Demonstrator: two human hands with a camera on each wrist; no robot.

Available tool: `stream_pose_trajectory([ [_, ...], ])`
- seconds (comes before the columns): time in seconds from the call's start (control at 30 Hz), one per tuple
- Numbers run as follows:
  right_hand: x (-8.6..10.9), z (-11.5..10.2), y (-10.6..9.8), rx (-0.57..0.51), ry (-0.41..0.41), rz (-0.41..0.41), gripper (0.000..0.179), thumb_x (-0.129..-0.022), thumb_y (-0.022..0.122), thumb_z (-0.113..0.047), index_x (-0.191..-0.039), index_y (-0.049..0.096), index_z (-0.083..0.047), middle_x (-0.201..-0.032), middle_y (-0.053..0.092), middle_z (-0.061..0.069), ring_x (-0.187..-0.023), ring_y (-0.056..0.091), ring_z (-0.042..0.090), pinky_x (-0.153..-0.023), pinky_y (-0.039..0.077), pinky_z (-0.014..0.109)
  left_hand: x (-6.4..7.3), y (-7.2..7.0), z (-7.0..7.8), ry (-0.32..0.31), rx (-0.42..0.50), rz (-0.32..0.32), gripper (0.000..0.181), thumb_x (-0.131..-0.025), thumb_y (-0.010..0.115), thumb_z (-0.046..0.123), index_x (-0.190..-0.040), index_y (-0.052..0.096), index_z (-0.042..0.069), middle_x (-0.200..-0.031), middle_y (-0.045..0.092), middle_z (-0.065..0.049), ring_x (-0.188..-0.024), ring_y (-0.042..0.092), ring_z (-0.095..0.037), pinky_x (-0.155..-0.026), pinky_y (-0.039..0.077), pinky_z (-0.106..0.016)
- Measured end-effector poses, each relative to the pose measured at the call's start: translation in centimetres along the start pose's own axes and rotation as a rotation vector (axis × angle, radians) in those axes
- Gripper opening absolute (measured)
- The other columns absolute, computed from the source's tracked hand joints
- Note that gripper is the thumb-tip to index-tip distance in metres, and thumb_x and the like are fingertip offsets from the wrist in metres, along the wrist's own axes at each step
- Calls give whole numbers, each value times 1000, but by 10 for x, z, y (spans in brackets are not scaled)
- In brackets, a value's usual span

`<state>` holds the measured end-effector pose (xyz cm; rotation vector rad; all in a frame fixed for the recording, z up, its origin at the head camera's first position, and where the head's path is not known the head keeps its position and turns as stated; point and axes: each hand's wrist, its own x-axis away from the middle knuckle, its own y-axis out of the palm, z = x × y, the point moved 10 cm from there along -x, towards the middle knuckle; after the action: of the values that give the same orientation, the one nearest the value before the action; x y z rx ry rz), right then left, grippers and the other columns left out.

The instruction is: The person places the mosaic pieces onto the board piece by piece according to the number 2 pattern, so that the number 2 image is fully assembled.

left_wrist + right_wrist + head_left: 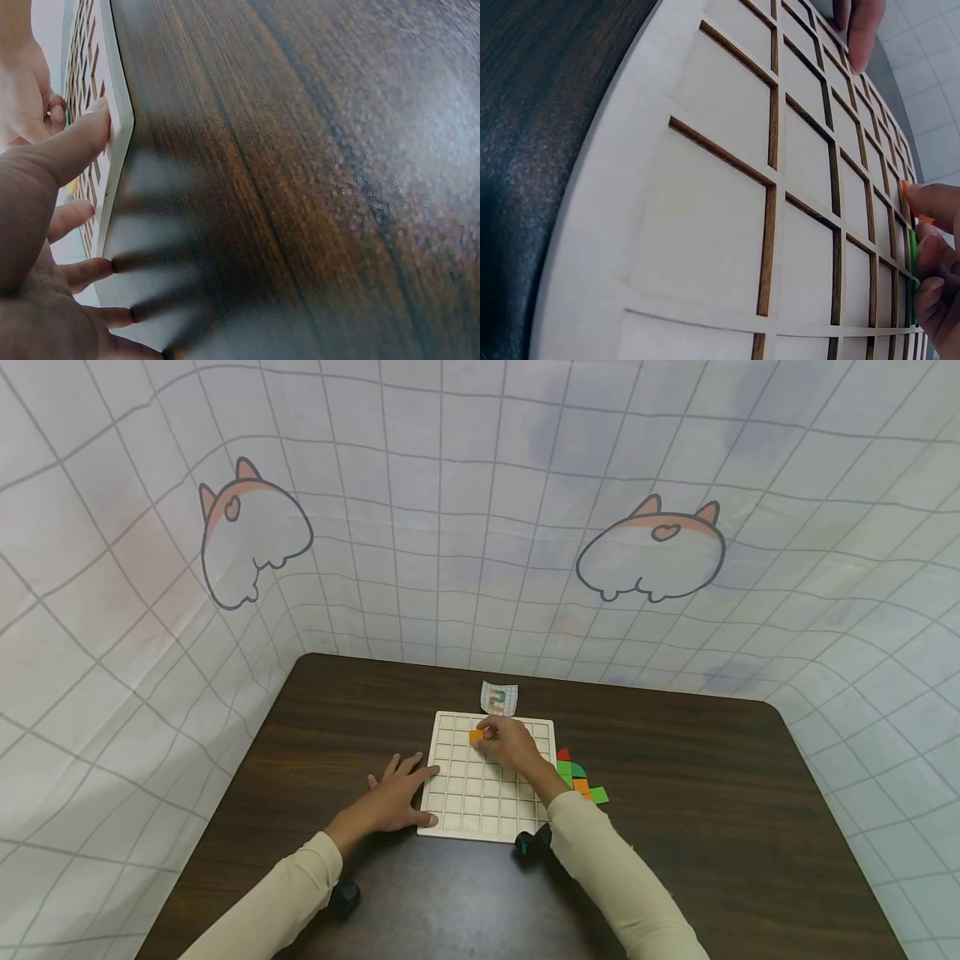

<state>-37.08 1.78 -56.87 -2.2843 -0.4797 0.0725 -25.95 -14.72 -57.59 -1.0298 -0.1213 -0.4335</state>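
Note:
A pale wooden board (468, 793) with a grid of square recesses lies on the table. Over its far rows, my right hand (515, 745) pinches a small orange tile (476, 737) between thumb and fingers. In the right wrist view a green piece (913, 251) shows at the board beside that hand's curled fingers, partly hidden by them. My left hand (390, 797) rests at the board's left edge, fingers spread. Its thumb (96, 124) lies on the rim in the left wrist view, with the other fingers reaching along the edge and the tabletop.
Right of the board lie several loose tiles, among them a red triangle (564, 754), a teal rounded piece (578, 770), an orange tile (582, 786) and a green tile (599, 795). A printed pattern card (499, 698) sits behind the board. A patterned white curtain (450, 527) surrounds the dark table (675, 760).

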Motion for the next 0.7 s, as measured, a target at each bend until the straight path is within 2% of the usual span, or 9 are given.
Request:
stream_pose_trajectory([
  [0.7,-1,-2,-1,53,-5,20,22,-93,74,-25,-113,76,-16,-98,69,0,-92,64,17,-78,51,36,-1,1,-2,-6,-4,0,81,-82,83,40,-152,45,23,-165,22,-17,-151,10,-53,-102,15,-86],
])
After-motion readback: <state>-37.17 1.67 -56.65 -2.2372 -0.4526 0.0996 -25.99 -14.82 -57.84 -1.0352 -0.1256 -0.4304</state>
